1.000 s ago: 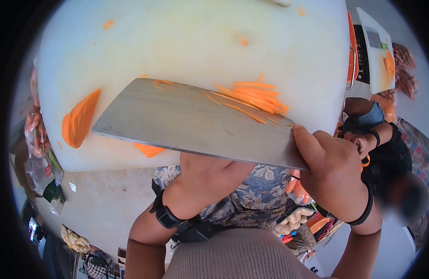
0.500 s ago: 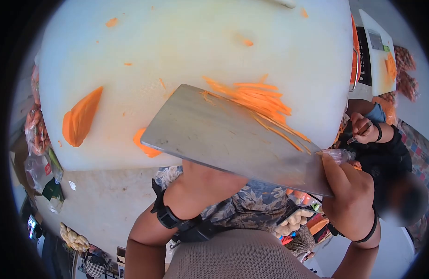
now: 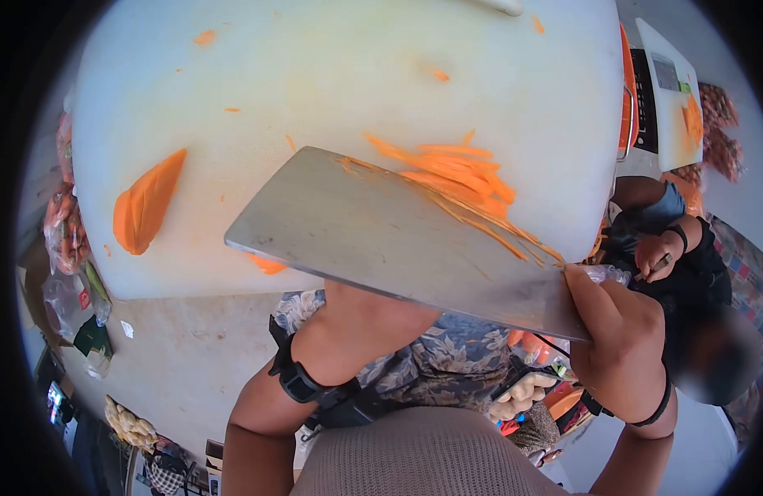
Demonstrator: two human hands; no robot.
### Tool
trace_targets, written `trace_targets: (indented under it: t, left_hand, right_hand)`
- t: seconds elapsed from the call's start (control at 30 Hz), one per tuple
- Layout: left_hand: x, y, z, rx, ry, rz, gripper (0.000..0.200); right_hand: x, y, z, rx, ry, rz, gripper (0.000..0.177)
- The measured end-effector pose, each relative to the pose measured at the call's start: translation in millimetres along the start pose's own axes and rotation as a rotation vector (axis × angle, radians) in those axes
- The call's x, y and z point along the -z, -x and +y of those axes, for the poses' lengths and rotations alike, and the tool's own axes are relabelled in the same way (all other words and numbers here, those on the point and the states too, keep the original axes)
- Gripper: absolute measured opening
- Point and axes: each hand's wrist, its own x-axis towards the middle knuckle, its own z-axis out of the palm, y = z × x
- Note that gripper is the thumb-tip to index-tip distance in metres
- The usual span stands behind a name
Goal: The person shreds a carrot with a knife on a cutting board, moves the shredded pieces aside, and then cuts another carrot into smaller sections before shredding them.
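Note:
My right hand [image 3: 617, 335] is wrapped around the handle end of a wide cleaver [image 3: 389, 236], at the lower right of the board. The broad blade slants across the white cutting board [image 3: 332, 58], with thin carrot strips clinging along its upper edge. Cut carrot strips [image 3: 468, 178] lie heaped just beyond that edge. My left hand [image 3: 373, 318] reaches under the blade from below; its fingers are hidden. A carrot piece [image 3: 267, 264] peeks out beneath the blade's left end. Further left rests a sliced carrot portion [image 3: 148, 202].
Small carrot scraps [image 3: 204, 38] dot the board. Bagged carrots [image 3: 64, 227] are at the left. On the right, a person's hand [image 3: 658, 255] holds a small tool near a second board [image 3: 671, 91] with carrot on it.
The cleaver has slid a little to the left, covering more of the carrot piece near its left end. The other person's hand at the right has moved slightly lower.

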Motion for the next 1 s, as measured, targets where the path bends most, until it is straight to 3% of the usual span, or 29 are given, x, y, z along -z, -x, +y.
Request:
trace_targets:
  t: [0.1, 0.2, 0.33, 0.4, 0.6, 0.83, 1.0]
  left_hand:
    - [-3, 4, -1, 0.088, 0.135, -0.020, 0.025]
    - [-4, 4, -1, 0.065, 0.088, 0.004, 0.029]
    - [0, -10, -2, 0.034, 0.014, 0.008, 0.021]
    - [-4, -10, -5, -0.010, 0.029, 0.101, 0.025]
    - [-6, -13, -4, -0.057, -0.083, 0.129, 0.030]
    - [-10, -6, -2, -0.055, -0.193, 0.152, 0.029]
    - [-8, -7, -3, -0.041, -0.070, 0.139, 0.030]
  right_hand:
    - [2, 10, 2, -0.039, 0.020, -0.059, 0.059]
    - [-3, 2, 1, -0.023, 0.048, -0.048, 0.054]
    - [-19, -25, -1, 0.033, 0.061, 0.036, 0.033]
    - [-19, -35, -5, 0.051, 0.147, 0.054, 0.022]
    - [-21, -35, -3, 0.037, 0.097, 0.038, 0.017]
    - [-22, -31, 0, 0.049, 0.063, 0.009, 0.017]
    - [-18, -27, 4, 0.045, 0.053, -0.024, 0.028]
